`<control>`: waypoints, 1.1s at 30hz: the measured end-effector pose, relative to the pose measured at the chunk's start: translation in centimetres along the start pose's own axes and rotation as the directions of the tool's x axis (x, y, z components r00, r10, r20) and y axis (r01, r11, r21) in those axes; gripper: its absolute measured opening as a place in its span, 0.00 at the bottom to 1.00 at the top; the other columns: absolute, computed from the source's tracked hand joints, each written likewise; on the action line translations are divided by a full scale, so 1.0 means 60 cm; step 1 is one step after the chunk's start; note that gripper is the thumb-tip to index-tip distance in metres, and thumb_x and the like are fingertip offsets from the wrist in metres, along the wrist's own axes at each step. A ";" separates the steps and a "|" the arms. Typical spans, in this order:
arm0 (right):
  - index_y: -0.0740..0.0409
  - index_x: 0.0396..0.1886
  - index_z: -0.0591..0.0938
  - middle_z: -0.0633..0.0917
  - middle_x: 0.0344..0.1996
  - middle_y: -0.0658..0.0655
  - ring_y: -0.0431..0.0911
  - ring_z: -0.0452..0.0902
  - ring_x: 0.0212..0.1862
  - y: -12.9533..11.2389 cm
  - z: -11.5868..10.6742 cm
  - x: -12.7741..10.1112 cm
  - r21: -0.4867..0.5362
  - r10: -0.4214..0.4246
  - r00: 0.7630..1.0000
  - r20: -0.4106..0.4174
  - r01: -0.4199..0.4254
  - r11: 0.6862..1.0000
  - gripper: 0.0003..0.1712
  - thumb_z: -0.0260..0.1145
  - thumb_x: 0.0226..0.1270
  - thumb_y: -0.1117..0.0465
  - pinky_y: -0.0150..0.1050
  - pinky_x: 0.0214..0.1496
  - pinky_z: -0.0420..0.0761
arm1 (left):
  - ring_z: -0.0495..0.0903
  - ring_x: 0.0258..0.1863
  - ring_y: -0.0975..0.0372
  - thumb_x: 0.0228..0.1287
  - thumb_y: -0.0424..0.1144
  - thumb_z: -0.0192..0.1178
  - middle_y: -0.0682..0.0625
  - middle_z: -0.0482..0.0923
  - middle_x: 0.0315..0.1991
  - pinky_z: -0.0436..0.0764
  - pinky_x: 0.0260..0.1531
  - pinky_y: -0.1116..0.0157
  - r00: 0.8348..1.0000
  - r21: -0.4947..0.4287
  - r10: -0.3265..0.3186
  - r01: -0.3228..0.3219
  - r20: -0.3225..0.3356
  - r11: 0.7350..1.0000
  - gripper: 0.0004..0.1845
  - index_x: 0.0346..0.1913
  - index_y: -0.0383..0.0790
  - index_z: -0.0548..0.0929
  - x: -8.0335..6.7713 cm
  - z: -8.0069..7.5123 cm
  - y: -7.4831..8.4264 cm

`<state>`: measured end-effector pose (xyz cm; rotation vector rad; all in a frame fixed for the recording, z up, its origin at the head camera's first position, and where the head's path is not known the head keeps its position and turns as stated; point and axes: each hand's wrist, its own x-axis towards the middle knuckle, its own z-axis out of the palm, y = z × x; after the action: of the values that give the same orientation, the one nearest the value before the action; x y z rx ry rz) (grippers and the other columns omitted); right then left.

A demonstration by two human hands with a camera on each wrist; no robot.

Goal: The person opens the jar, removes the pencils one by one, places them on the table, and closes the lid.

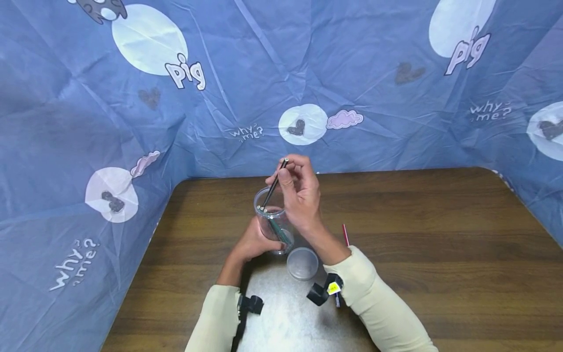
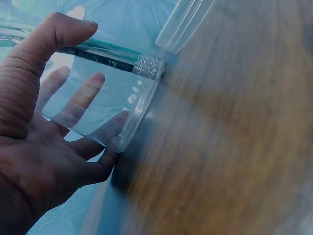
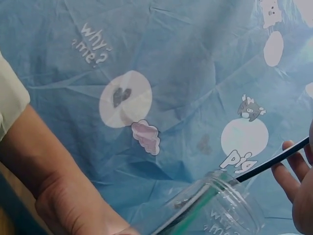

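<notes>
A clear plastic jar (image 1: 266, 226) stands at the table's middle, its mouth up. My left hand (image 1: 255, 242) grips it low, thumb across the near side and fingers round the far side. Inside lean several pencils (image 2: 110, 58), green and black, with metal-banded ends down at the jar's bottom. Their pale upper ends show at the rim. Above the mouth, my right hand (image 1: 302, 195) pinches a dark pencil (image 3: 269, 165) between thumb and fingers. That pencil slants down to the left, its lower part inside the mouth.
A round clear lid (image 1: 302, 264) lies on the wooden table (image 1: 418, 234), just right of the jar. Partly covered by the right forearm is a red pencil-like stick (image 1: 345, 234). Blue printed cloth (image 1: 246, 73) hangs behind the table and along its sides.
</notes>
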<state>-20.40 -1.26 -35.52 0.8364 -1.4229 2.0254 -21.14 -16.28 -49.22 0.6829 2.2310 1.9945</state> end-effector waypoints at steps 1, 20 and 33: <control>0.72 0.50 0.68 0.77 0.32 0.67 0.44 0.83 0.35 -0.001 0.000 0.001 0.026 -0.008 1.000 -0.009 0.008 1.000 0.24 0.57 0.75 0.53 0.46 0.35 0.87 | 0.79 0.50 0.40 0.33 0.16 0.71 0.28 0.78 0.53 0.79 0.52 0.63 1.000 0.006 0.004 -0.004 0.000 1.000 0.44 0.62 0.28 0.70 0.000 0.000 0.000; 0.79 0.47 0.62 0.77 0.30 0.61 0.47 0.83 0.24 -0.018 -0.014 0.013 -0.055 -0.309 0.891 -0.332 0.309 0.949 0.29 0.57 0.75 0.53 0.40 0.24 0.83 | 0.74 0.52 0.30 0.30 0.15 0.70 0.22 0.73 0.54 0.78 0.55 0.59 1.000 -0.053 0.025 -0.025 0.006 0.998 0.45 0.62 0.28 0.69 0.002 0.000 -0.001; 0.78 0.43 0.65 0.71 0.20 0.61 0.48 0.73 0.17 -0.018 -0.036 0.018 -0.248 -0.482 0.706 -0.519 0.415 0.875 0.17 0.55 0.72 0.64 0.39 0.17 0.80 | 0.82 0.45 0.54 0.34 0.14 0.68 0.28 0.77 0.54 0.81 0.52 0.57 0.999 -0.017 -0.049 0.049 -0.001 0.999 0.43 0.63 0.26 0.70 -0.004 0.004 0.006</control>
<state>-20.73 1.21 -34.61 0.4086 -0.8686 1.5981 -20.73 -16.16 -48.94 0.6189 2.2064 1.9893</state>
